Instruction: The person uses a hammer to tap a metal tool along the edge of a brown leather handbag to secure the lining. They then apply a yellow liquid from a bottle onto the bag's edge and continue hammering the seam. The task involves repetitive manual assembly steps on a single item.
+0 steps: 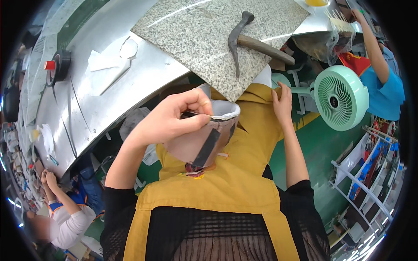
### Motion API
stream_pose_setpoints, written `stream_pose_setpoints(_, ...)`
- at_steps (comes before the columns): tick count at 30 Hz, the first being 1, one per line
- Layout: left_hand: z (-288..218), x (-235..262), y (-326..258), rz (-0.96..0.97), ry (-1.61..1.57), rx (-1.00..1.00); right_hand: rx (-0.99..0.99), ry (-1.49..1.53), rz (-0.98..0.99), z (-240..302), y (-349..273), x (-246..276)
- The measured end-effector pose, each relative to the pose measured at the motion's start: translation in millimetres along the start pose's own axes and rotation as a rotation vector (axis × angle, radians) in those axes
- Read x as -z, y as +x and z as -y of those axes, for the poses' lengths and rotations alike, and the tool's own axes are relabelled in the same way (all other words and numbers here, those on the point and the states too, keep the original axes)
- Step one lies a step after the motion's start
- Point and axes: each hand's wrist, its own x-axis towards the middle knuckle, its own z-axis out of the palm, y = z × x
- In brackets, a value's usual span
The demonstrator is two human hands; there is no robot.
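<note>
A pinkish-beige leather piece that looks like a shoe upper [185,148] rests on my lap, over the yellow apron [217,191]. It has a pale lining at its opening and dark strips down its side. My left hand [180,115] is closed on its dark-edged rim, thumb and fingers pinching near the opening. Reddish threads [194,169] show at its lower end. My right hand [283,104] is apart from the piece, by the apron over my right knee. Its thumb and forefinger are spread; the other fingers are partly hidden, and nothing shows in them.
A hammer [257,45] lies on the speckled stone slab [183,35] ahead. The metal table [148,69] at left bears white scraps [109,65] and a black round object with a red knob [58,67]. A mint-green fan [341,98] stands right. Other people work at both sides.
</note>
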Motion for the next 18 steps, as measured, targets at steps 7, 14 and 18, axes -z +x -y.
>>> stream_pose_setpoints(7,8.3,-23.1,42.9,-0.029,0.078,-0.121,0.222,0.788,0.367,149.3,33.9,105.6)
stream_pose_setpoints(14,27.6,-18.8,53.9,-0.212,0.528,-0.220,0.201,0.379,0.879,159.5,53.1,111.1)
stream_pose_setpoints(18,28.7,-25.6,63.2,-0.456,0.722,-0.427,0.181,0.404,0.662,163.8,60.2,110.1)
